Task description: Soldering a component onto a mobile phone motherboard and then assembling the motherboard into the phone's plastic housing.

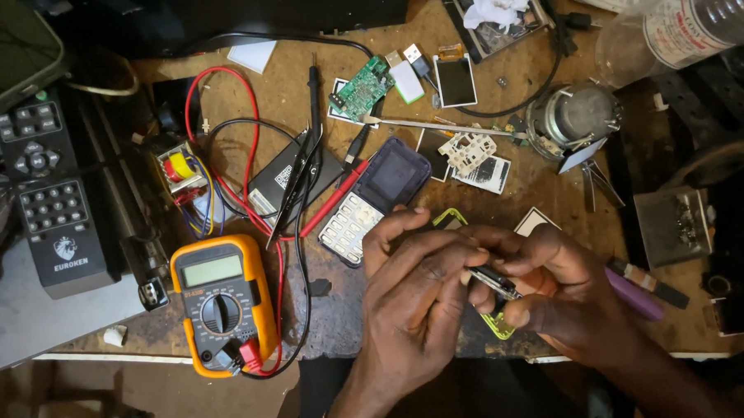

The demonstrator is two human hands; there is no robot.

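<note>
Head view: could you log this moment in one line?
left hand steadies small part | right hand holds small part | multimeter left | keypad phone behind

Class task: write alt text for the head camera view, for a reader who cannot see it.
Two bare hands, left hand and right hand, together grip a small dark part over a yellow-green phone frame on a cluttered wooden workbench. Nearby lie an orange multimeter, a keypad phone and a green circuit board.
</note>
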